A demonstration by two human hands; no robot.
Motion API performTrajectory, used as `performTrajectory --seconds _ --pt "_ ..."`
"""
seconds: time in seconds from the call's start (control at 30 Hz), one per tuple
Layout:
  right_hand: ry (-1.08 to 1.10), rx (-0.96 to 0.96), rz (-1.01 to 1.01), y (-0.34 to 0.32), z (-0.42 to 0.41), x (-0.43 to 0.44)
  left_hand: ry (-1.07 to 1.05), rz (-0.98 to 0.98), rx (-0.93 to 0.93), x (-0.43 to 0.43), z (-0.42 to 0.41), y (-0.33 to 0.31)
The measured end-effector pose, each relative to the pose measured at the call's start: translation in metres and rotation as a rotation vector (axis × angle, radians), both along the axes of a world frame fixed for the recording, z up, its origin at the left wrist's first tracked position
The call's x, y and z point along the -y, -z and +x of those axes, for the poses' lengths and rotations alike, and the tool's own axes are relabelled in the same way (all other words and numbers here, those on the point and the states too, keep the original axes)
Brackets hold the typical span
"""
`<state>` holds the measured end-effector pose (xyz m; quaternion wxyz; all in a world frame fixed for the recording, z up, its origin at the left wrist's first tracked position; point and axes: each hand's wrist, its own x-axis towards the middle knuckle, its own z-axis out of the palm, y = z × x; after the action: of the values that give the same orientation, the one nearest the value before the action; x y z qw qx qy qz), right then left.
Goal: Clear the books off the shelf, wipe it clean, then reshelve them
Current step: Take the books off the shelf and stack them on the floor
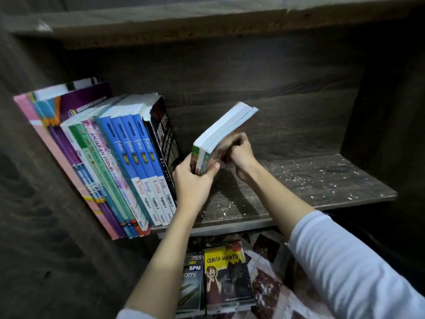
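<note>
Shelf (299,180) is carrying the row of books (128,157), leaning L. Just R of the row, both forearms are reaching in. Small bundle of books (220,132) is tilting away from the row. L hand (193,180) is gripping its spine end, thumb across; R hand (241,155) fingers (239,140) are curling round its cover, side away from row.

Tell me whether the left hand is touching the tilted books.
Touching. The head view shows the left hand gripping the tilted books at their spines, thumb across them.
</note>
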<state>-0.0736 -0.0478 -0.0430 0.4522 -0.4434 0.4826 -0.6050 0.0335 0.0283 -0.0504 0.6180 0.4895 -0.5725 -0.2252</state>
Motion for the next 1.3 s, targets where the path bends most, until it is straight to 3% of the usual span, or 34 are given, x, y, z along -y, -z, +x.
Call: performTrajectory --seconds 0.23,0.47,0.77,0.93,1.13,1.3 --pt "0.046 0.095 -0.112 -0.031 0.001 -0.073 0.112 0.021 -0.038 -0.053 0.017 -0.039" --pt "0.090 0.120 -0.067 -0.019 0.013 -0.143 0.250 0.173 -0.044 -0.113 0.039 -0.051" --pt "0.141 0.092 0.190 0.086 0.035 -0.181 0.326 0.600 0.013 -0.140 0.074 0.026" --pt "0.155 -0.069 0.364 0.156 0.037 -0.186 0.342 0.850 -0.044 -0.138 0.086 0.087" --pt "0.034 -0.282 0.641 0.223 0.042 -0.165 0.220 1.121 -0.206 -0.106 0.103 0.169" --pt "-0.017 -0.346 0.740 0.252 0.055 -0.140 -0.196 0.963 -0.297 -0.063 0.095 0.223"
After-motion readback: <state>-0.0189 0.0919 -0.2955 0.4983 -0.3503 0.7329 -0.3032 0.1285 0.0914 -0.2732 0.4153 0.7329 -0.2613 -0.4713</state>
